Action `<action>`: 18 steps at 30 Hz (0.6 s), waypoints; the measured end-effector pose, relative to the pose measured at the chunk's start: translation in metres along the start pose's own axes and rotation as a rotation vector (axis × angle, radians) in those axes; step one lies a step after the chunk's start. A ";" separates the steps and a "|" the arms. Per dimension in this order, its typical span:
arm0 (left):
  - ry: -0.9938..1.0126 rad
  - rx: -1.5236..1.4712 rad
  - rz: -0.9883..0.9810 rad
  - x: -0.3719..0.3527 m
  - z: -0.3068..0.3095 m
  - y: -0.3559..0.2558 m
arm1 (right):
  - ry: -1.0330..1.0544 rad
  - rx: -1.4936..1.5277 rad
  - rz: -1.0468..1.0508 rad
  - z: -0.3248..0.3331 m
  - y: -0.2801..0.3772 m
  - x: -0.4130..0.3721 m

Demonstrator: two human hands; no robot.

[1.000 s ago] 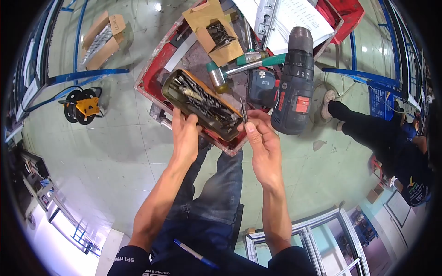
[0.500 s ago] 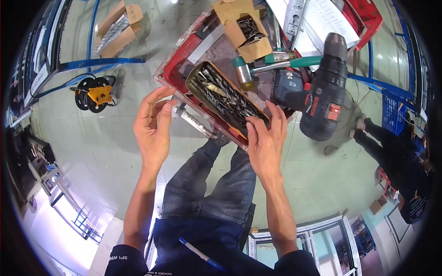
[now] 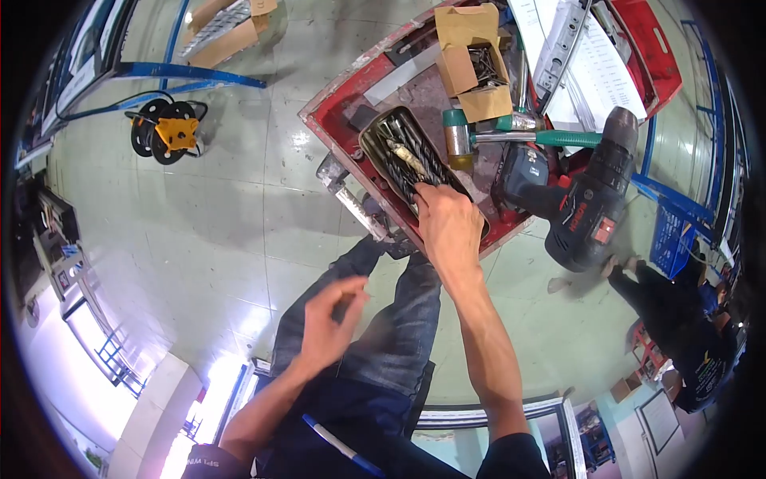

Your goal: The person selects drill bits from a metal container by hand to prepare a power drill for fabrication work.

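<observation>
Far left: cable reel (image 3: 166, 132), standing on the floor, likely being kept clear underfoot. Beyond: floor box (image 3: 222, 49), lying partly out of view. Next: left hand (image 3: 329, 323), hanging blurred over the lap (image 3: 383, 351), fingers loosely curling, thumb apart, showing nothing in the grasp. Then: red tray (image 3: 335, 132), with metal case (image 3: 370, 142) lying inside along the near rim, presumably keeping the drill bits (image 3: 392, 164) within reach; bits lying mostly lengthwise, apparently fitting the narrow shape. Right hand (image 3: 451, 223), reaching palm-down into the case, fingertips disappearing among the bits; grasp impossible to tell. Farther back: carton (image 3: 466, 25), standing with flaps spreading, probably exposing the small metal pieces (image 3: 484, 65). Alongside: mallets (image 3: 457, 132), lying crosswise, perhaps for space. Rightward: papers (image 3: 618, 100), lying under a metal strip (image 3: 561, 52), possibly serving as a weight; drill (image 3: 586, 219), seemingly standing on its battery for stability.

Counting left to right: one reel, one floor box, two hands, one tray, one case, one carton, two mallets, one strip, one drill; bits, pieces and sheets overlapping too much for counting.
</observation>
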State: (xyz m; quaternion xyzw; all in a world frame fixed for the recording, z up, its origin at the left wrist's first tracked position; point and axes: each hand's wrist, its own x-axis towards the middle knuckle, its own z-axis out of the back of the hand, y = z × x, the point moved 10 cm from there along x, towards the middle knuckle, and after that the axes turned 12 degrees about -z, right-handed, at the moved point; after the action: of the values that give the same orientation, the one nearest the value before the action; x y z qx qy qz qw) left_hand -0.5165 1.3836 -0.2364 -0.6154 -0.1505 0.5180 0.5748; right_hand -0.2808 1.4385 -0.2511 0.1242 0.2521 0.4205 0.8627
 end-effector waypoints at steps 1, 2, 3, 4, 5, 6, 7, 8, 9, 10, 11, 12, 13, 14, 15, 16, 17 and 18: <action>0.035 0.009 0.024 -0.016 -0.005 0.010 | 0.001 0.014 -0.013 0.001 -0.002 0.001; 0.072 0.018 0.051 -0.032 -0.010 0.019 | 0.004 0.027 -0.029 0.001 -0.004 0.000; 0.108 0.006 0.063 -0.046 -0.014 0.028 | 0.008 0.041 -0.046 0.002 -0.007 0.000; 0.135 -0.011 0.108 -0.058 -0.016 0.035 | 0.026 0.008 -0.037 0.001 -0.007 0.000; 0.163 -0.027 0.152 -0.067 -0.019 0.041 | 0.042 -0.025 -0.027 0.000 -0.007 0.002; 0.191 -0.043 0.194 -0.077 -0.021 0.049 | 0.056 -0.057 -0.017 -0.001 -0.007 0.005; 0.192 -0.072 0.162 -0.084 -0.024 0.059 | 0.075 -0.049 -0.021 -0.002 -0.009 0.006; 0.219 -0.046 0.178 -0.092 -0.026 0.072 | 0.055 -0.021 0.021 0.000 -0.007 0.004; 0.245 -0.019 0.192 -0.095 -0.027 0.079 | 0.033 0.008 0.065 0.002 -0.007 0.002; 0.271 0.007 0.207 -0.098 -0.028 0.087 | 0.013 0.037 0.109 0.006 -0.006 0.000; 0.270 0.022 0.193 -0.099 -0.027 0.092 | 0.033 0.015 0.097 0.008 -0.010 -0.004; 0.269 0.039 0.181 -0.097 -0.026 0.094 | 0.054 -0.005 0.083 0.015 -0.012 -0.011; 0.268 0.056 0.171 -0.097 -0.026 0.097 | 0.076 -0.025 0.069 0.021 -0.014 -0.019; 0.240 0.060 0.154 -0.096 -0.024 0.100 | 0.113 -0.098 0.044 0.024 -0.018 -0.026; 0.213 0.064 0.138 -0.097 -0.024 0.105 | 0.151 -0.171 0.017 0.028 -0.022 -0.034; 0.190 0.070 0.122 -0.098 -0.023 0.106 | 0.187 -0.243 -0.013 0.031 -0.025 -0.040; 0.195 0.065 0.137 -0.099 -0.025 0.109 | 0.205 -0.230 -0.040 0.035 -0.025 -0.043; 0.209 0.077 0.135 -0.100 -0.028 0.111 | 0.153 -0.186 -0.027 0.041 -0.020 -0.042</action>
State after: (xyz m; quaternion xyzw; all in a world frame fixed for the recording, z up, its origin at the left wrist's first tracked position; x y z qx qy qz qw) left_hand -0.5807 1.2574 -0.2909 -0.6521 -0.0282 0.4939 0.5745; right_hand -0.2669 1.3926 -0.2113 0.0078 0.2787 0.4387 0.8543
